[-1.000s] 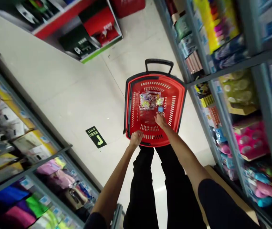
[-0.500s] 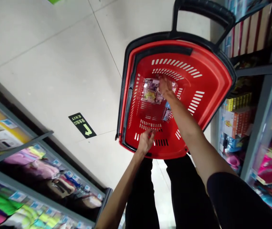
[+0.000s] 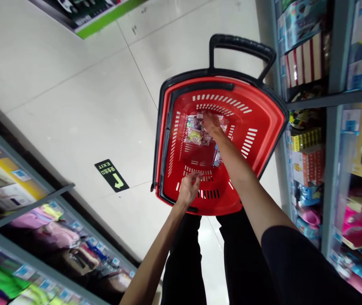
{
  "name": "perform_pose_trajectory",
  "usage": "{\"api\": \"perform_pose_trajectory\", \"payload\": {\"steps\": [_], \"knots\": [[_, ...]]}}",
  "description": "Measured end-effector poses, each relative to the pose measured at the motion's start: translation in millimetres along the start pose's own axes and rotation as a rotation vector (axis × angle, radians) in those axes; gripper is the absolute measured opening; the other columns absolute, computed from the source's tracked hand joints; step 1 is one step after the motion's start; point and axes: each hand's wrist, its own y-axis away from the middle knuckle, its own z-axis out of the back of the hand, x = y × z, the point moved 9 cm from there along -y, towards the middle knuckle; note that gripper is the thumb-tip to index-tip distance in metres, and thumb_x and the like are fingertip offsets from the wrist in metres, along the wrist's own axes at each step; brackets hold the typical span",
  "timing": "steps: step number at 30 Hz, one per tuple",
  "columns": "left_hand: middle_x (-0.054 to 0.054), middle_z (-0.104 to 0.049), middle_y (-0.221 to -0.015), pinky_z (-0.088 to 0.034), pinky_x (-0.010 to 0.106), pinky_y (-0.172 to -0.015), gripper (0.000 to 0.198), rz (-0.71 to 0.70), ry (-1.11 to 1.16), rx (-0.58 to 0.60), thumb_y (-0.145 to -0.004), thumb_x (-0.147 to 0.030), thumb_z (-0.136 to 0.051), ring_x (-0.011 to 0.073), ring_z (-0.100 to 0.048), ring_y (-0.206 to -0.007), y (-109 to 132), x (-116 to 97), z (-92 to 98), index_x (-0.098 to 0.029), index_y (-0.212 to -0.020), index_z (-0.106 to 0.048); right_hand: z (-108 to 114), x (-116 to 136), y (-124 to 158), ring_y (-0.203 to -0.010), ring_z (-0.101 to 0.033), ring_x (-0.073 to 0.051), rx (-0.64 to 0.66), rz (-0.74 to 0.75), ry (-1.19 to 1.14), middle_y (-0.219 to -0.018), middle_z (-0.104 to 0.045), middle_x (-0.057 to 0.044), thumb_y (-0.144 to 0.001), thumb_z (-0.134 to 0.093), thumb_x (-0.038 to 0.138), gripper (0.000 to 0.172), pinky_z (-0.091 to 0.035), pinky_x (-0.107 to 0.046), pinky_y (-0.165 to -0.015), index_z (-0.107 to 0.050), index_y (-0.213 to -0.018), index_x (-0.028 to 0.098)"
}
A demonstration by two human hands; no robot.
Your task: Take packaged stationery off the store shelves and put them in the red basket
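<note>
A red shopping basket [image 3: 265,123] with a black rim and pull handle stands upright in front of my legs. My right hand [image 3: 211,123] reaches down inside, its fingers closed at the upper edge of a clear, colourful plastic packet [image 3: 195,136]; the fingertips are partly hidden. This packet lies at the far end of the basket's bottom. A smaller blue-and-white packet [image 3: 217,157] lies nearer, beside my right forearm. Over the basket's near side, my left hand [image 3: 188,189] is curled with thumb and fingers together, and nothing shows in it.
Shelves with boxed goods [image 3: 308,165] rise close on the right. Lower left, another shelf unit [image 3: 63,190] holds folded, colourful textiles. A green-edged display [image 3: 111,19] stands at the top. An exit sign [image 3: 111,175] is on the tiled floor [image 3: 82,114].
The view has shifted, so the basket appears lower and smaller, and more of the green-edged display shows. My right hand stays at the packet; my left remains curled over the near side.
</note>
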Motion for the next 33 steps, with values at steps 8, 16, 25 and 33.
{"api": "perform_pose_trajectory", "payload": {"steps": [8,16,25,33], "knots": [[0.012,-0.076,-0.102,-0.057,0.029,-0.072,0.038,0.066,0.268,-0.143,-0.093,-0.046,-0.060,0.0191,-0.072,-0.081,20,-2,14.8,-0.014,-0.112,-0.069,41,65,106,-0.130,-0.055,-0.028,-0.220,0.319,-0.084,-0.148,-0.053,-0.011,-0.102,-0.044,0.018,0.039,-0.051,-0.047,-0.109,-0.058,-0.138,0.020],[0.008,-0.073,-0.103,-0.054,0.031,-0.084,0.034,-0.401,-0.009,-0.134,-0.081,-0.026,-0.074,0.0202,-0.069,-0.091,158,-220,44.6,-0.015,-0.112,-0.067,243,146,409,-0.099,-0.069,-0.021,-0.592,0.102,-0.611,-0.112,-0.069,-0.008,-0.096,-0.064,0.037,0.024,-0.060,-0.035,-0.090,-0.071,-0.115,0.024],[0.012,-0.076,-0.083,-0.058,0.030,-0.065,0.064,-0.180,0.339,0.610,-0.085,-0.071,-0.061,0.0194,-0.072,-0.070,387,-396,-3.1,-0.011,-0.104,-0.069,439,134,679,-0.084,-0.067,-0.016,-0.859,-0.167,-1.295,-0.100,-0.075,-0.005,-0.093,-0.061,0.057,0.044,-0.055,-0.028,-0.073,-0.072,-0.115,0.021],[0.013,-0.076,-0.079,-0.054,0.026,-0.052,0.071,-0.326,-0.083,1.050,-0.086,-0.078,-0.052,0.0208,-0.074,-0.068,608,-487,-109.8,-0.012,-0.102,-0.072,509,126,907,-0.081,-0.069,-0.018,-1.140,-0.050,-1.302,-0.095,-0.073,-0.003,-0.078,-0.078,0.053,0.044,-0.058,-0.032,-0.073,-0.071,-0.112,0.025]]}}
